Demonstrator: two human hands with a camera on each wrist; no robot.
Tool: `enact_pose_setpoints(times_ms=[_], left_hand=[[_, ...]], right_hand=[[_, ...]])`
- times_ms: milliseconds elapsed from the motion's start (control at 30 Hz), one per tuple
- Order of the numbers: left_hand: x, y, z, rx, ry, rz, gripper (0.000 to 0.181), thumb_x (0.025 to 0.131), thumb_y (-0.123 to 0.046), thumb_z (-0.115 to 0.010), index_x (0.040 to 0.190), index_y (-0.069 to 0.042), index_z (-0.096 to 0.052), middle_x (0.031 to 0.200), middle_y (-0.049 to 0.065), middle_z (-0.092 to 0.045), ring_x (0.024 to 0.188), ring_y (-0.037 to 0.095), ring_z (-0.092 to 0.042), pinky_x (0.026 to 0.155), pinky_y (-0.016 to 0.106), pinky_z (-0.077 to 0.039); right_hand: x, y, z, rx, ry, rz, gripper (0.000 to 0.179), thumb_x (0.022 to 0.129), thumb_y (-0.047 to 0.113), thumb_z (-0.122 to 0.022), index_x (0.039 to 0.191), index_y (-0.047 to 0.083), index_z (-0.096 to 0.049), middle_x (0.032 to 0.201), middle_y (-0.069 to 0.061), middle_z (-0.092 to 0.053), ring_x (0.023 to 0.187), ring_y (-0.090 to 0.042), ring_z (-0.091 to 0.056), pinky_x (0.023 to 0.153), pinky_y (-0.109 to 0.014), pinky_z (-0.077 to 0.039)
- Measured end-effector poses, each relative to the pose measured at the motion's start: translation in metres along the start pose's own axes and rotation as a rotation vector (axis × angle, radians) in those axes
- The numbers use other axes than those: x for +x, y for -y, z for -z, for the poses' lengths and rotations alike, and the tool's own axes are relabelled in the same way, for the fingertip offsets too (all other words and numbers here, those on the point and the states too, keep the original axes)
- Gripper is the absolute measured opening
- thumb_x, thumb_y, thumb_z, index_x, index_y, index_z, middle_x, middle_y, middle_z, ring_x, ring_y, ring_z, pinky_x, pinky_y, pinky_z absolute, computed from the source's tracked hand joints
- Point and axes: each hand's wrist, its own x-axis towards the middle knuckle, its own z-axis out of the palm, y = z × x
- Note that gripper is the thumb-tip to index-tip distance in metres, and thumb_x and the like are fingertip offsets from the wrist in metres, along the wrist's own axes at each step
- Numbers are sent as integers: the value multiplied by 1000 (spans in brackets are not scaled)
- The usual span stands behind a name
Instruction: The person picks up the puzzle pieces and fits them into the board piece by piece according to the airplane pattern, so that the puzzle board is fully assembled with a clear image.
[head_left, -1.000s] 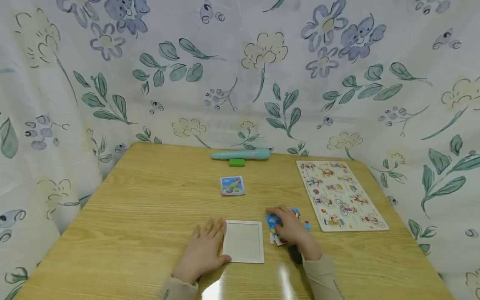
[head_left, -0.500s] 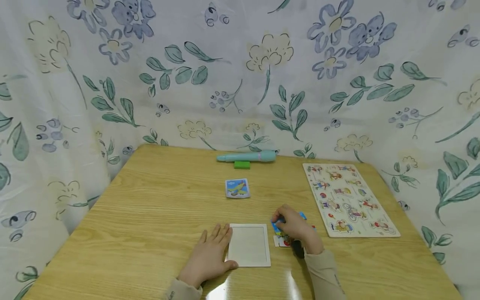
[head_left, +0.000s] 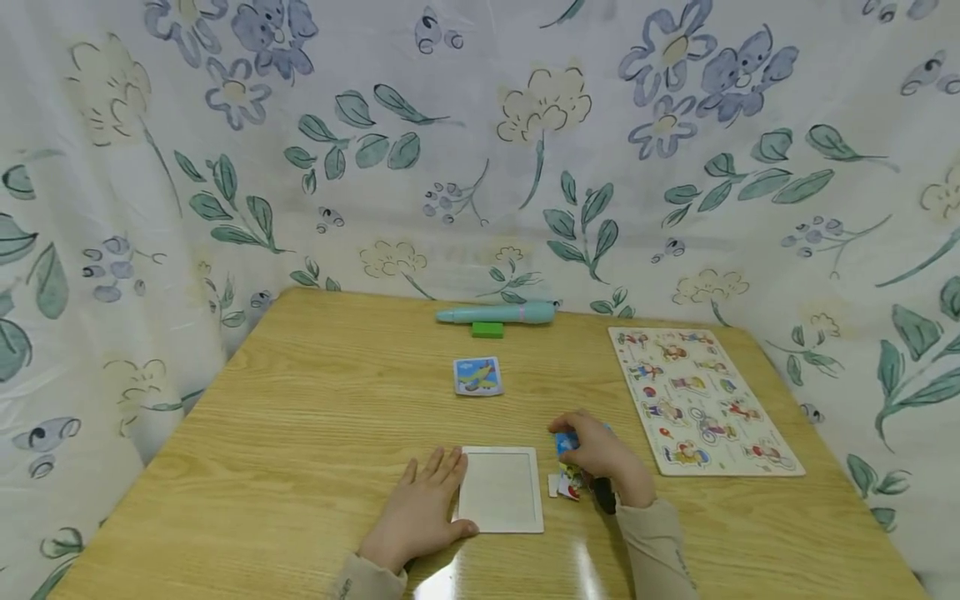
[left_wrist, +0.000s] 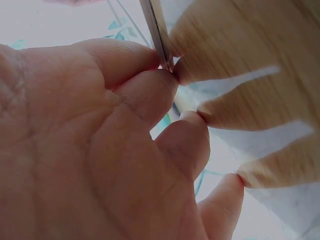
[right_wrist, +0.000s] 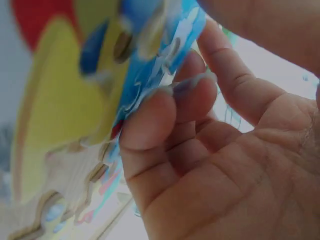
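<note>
A white square puzzle frame lies near the front middle of the table. My left hand rests flat beside it, with fingertips and thumb at its left edge. In the left wrist view, the fingers are extended, tips down on the wood. To the right of the frame, my right hand bends over a small cluster of jigsaw pieces. Its thumb and fingers grip a blue piece and hide part of the cluster. The right wrist view shows blue and yellow pieces close against the curled fingers.
A picture card with an airplane lies beyond the frame. Behind it are a green block and a teal pen-shaped object. A board of children figures lies at the right. Floral cloth hangs behind the table.
My right hand has curled in on the jigsaw pieces, and they now cover a smaller patch. The left hand keeps its place by the frame. The head view has shifted slightly.
</note>
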Motion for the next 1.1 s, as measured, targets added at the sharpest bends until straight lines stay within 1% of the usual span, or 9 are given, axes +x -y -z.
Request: enact_pose_setpoints(times_ms=[133,200,400,533,633,733,800,933,1100], left_hand=[[0,0,-1,-15,5,1,92,79,-53,-68,147,0,-36,158,14,-29,146,39,-28,113,68,-22],[0,0,-1,-19,3,3,92,78,-53,-69,147,0,-37,158,15,-30,145,39,-28,113,69,-22],[2,1,-1,-10,-9,0,92,79,-54,-68,147,0,-37,157,15,-30,145,39,-29,113,68,-23],[2,1,0,-10,-8,-4,92,79,-54,-68,147,0,-37,157,15,-31,145,39,-29,112,68,-24],[2,1,1,-19,-3,-8,92,78,-53,-69,147,0,-37,157,15,-31,145,39,-29,112,68,-24],[2,2,2,-27,0,-8,93,78,-53,-70,147,0,-37,157,15,-31,145,39,-29,112,69,-23],[3,2,2,-26,3,-3,93,78,-53,-70,147,0,-37,157,14,-31,145,39,-28,112,68,-23],[4,2,2,-25,9,8,93,78,-54,-70,147,-1,-38,157,14,-31,145,39,-29,113,67,-23],[4,2,1,-25,13,15,92,78,-53,-71,146,-1,-40,156,14,-34,144,40,-31,113,67,-24]], right_hand=[[1,-2,1,19,1,-11,19,84,-4,-67,101,3,-65,102,-12,-58,90,-21,-56,78,-36,-50],[2,-3,1,39,-16,-9,18,85,-4,-66,101,3,-65,101,-12,-61,88,-20,-56,76,-34,-50],[3,-5,2,92,-113,-68,19,90,2,-64,108,8,-66,99,-11,-68,83,-16,-60,69,-29,-49],[4,-3,4,176,-126,-84,22,92,6,-63,114,6,-66,89,-10,-69,73,-15,-61,62,-27,-49],[7,2,2,291,-79,-34,28,95,6,-58,122,1,-63,80,-12,-67,66,-16,-62,58,-28,-54],[11,11,-4,384,3,27,32,97,4,-53,127,-5,-59,79,-16,-66,65,-16,-64,61,-29,-58],[14,19,-11,436,56,33,33,98,4,-53,129,-6,-57,79,-16,-65,64,-15,-63,61,-29,-59],[21,37,-26,444,120,12,31,97,5,-55,125,-7,-57,74,-13,-66,58,-11,-61,55,-27,-57],[28,54,-44,393,167,14,21,94,5,-59,112,-6,-57,69,-10,-66,52,-9,-58,50,-23,-52]])
